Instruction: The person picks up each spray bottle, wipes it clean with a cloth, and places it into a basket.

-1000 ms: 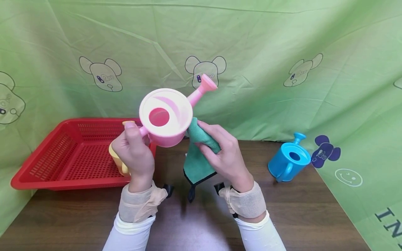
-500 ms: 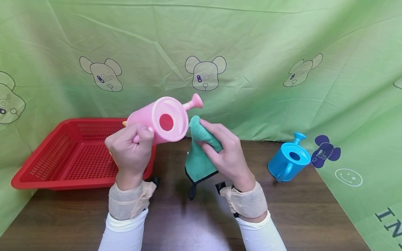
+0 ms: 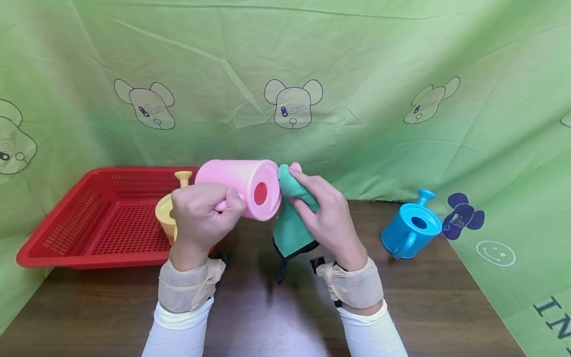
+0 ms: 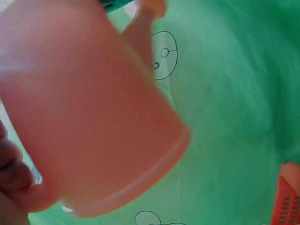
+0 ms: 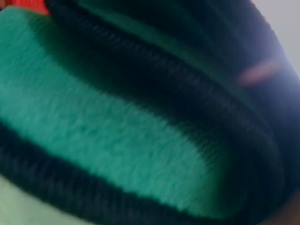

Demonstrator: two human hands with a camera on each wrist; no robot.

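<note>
My left hand [image 3: 202,215] grips the handle of a pink toy watering can [image 3: 232,181], fingers curled round it. The can is tipped on its side above the table, its top with the round hole facing right. In the left wrist view the can's body [image 4: 93,108] fills much of the picture. My right hand [image 3: 327,213] pinches a folded green cloth [image 3: 292,228] with a black border, right at the can's top rim. The cloth's lower corner and black loop hang down. Part of the spout is hidden behind the cloth and fingers. The cloth [image 5: 108,136] fills the right wrist view.
A red perforated basket [image 3: 111,260] stands at the left. A yellow watering can [image 3: 165,218] is in its right part, partly hidden by the left hand. On the right of the brown table [image 3: 267,322] stands a blue watering can [image 3: 410,230]. A green printed curtain hangs behind.
The left hand has turned the pink can from nearly upright onto its side and lowered it, bringing its top to the cloth. The right hand has shifted slightly right.
</note>
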